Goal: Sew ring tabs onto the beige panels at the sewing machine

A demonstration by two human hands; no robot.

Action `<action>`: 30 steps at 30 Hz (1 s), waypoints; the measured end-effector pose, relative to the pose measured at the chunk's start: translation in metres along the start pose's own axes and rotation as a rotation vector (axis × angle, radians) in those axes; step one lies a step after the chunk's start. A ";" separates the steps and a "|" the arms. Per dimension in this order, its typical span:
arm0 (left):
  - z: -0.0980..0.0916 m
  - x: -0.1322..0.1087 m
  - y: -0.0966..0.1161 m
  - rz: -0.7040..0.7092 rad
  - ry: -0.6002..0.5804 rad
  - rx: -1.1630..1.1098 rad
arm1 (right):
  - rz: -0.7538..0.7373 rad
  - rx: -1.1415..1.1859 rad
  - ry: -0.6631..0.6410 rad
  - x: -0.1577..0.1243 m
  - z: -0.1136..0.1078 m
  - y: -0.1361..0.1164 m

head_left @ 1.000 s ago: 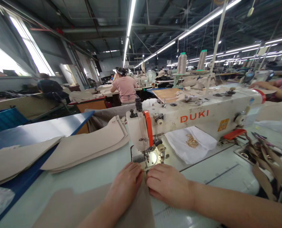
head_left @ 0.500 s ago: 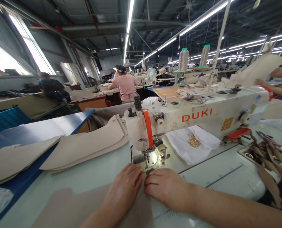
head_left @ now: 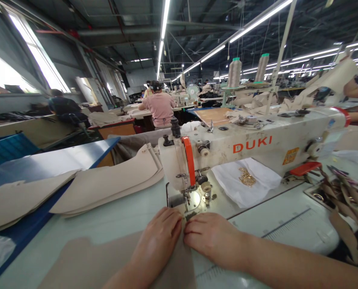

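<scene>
A large beige fabric panel (head_left: 106, 261) lies flat on the pale sewing table, its far end reaching toward the sewing machine (head_left: 179, 168). At that end my left hand (head_left: 162, 233) is closed on the panel's edge, fingers bent and pressed together. Close beside it, my right hand (head_left: 210, 237) pinches the same edge from the right. Both sets of fingertips nearly meet just in front of the needle and presser foot (head_left: 188, 196). Whatever small piece may sit between the fingertips is hidden.
Stacked beige panels (head_left: 112, 180) lie left of the machine. A white cloth (head_left: 248, 180) with small gold metal pieces (head_left: 246, 177) rests under the machine arm. Beige straps (head_left: 344, 216) hang over a tray at right. Thread cones (head_left: 234, 74) stand behind; co-workers sit farther off.
My hands and the panel stay nearly in place. The camera view shifts very slightly. At the far right, a co-worker's raised beige piece has moved.
</scene>
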State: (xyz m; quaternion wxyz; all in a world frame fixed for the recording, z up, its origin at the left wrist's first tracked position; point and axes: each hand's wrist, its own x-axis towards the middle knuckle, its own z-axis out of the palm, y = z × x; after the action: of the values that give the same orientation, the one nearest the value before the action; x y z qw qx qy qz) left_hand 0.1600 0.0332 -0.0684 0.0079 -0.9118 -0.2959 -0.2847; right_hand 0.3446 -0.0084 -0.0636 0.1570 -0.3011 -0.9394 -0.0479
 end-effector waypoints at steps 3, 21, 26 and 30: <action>0.000 0.000 0.000 -0.002 0.018 -0.012 | -0.002 0.003 0.007 0.000 0.000 0.000; -0.001 0.001 0.001 -0.001 0.047 -0.017 | 0.003 0.006 0.025 -0.002 0.002 -0.001; 0.001 -0.001 0.000 -0.014 0.027 -0.021 | 0.004 0.013 0.019 -0.002 0.003 0.000; 0.000 -0.001 0.001 -0.023 0.021 -0.033 | 0.018 0.013 0.014 -0.001 0.000 -0.001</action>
State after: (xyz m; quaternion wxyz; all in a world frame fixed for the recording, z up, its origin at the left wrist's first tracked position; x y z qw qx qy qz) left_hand 0.1601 0.0323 -0.0690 -0.0075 -0.9052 -0.3015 -0.2993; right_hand 0.3445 -0.0097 -0.0642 0.1658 -0.3082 -0.9358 -0.0422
